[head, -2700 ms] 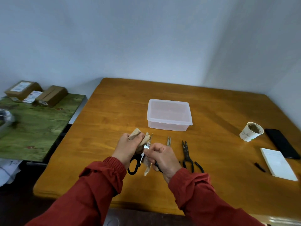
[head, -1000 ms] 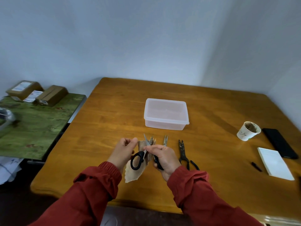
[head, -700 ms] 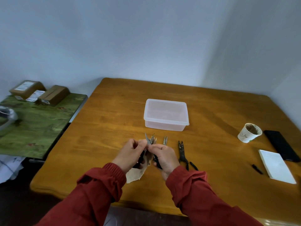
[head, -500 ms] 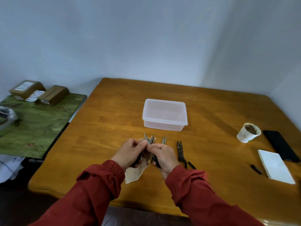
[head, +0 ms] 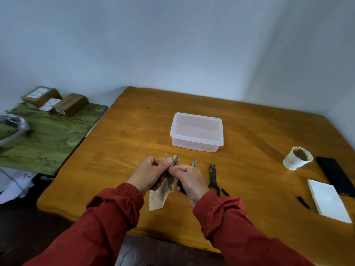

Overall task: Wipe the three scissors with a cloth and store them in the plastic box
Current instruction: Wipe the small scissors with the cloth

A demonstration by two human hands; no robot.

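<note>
Since a second ago the hands have drawn together, hiding the handle loop that showed between them. Now the left hand (head: 149,173) pinches a ragged beige cloth (head: 161,192) round the spread blades of the black-handled scissors (head: 180,186), and both tips poke up above the fingers. The right hand (head: 187,177) is curled round the scissors' handle. Just right of the hands, small silver thread snips (head: 194,162) and dark rusty scissors (head: 213,177) lie on the orange-brown wooden desk (head: 134,131). A translucent rectangular plastic box (head: 197,144) stands farther back, apart from them.
</note>
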